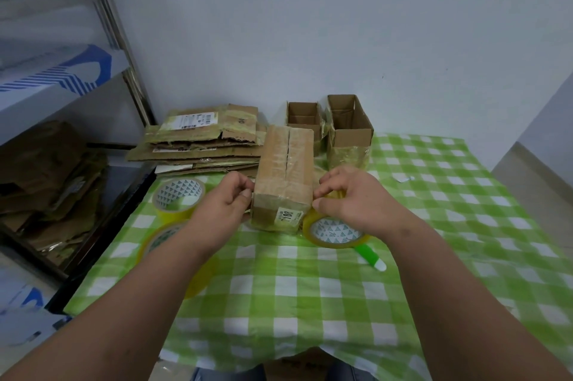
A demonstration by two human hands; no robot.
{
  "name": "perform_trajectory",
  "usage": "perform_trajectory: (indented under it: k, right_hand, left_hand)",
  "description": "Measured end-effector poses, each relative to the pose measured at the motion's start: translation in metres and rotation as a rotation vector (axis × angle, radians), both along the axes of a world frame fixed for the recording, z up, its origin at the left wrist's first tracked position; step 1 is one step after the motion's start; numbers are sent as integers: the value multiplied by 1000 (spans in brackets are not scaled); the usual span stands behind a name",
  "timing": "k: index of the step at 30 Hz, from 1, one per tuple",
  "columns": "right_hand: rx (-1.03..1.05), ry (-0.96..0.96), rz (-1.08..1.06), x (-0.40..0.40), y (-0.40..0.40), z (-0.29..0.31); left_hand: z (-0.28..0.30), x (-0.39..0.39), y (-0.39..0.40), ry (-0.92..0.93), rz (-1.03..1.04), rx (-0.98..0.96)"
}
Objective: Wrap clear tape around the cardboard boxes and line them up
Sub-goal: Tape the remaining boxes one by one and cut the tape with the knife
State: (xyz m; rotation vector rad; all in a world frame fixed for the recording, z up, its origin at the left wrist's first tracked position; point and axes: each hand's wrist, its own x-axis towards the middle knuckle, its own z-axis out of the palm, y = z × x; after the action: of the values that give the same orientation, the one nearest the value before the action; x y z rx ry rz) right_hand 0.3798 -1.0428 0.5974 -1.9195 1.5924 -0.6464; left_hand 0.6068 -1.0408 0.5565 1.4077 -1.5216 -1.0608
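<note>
- Head view: your left hand (231,199) steadies the near left corner of the closed cardboard box (283,177) lying on the tabletop (310,287); its grip is a thumb-and-finger pinch on the box edge.
- Your right hand (350,197) has its grip curled round the tape roll (335,230), held against the box's right near corner.
- Tape bands already cross this box, so you look mid-wrap on it.
- Two open boxes (328,126) stand side by side behind, glossy tape on their lower sides.
- A flattened cardboard stack (201,142) waits at the back left, so plenty probably remains.
- Two spare rolls (178,196) sit to your left.
</note>
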Motion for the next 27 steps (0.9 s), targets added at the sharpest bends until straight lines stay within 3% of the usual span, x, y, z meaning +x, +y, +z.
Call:
perform_trajectory:
  k: [7, 12, 22, 27]
  right_hand:
    - [-91, 60, -27, 5, 6, -2]
    - [-23, 90, -21, 7, 8, 0]
    - [-35, 150, 8, 9, 6, -4]
    - [36, 71, 41, 2, 1, -3]
  left_hand:
    - [6, 8, 0, -159, -130, -83]
    - [8, 12, -2, -436, -205, -159]
    - [2, 14, -8, -451, -161, -196]
    - [-1, 15, -8, -428, -157, -194]
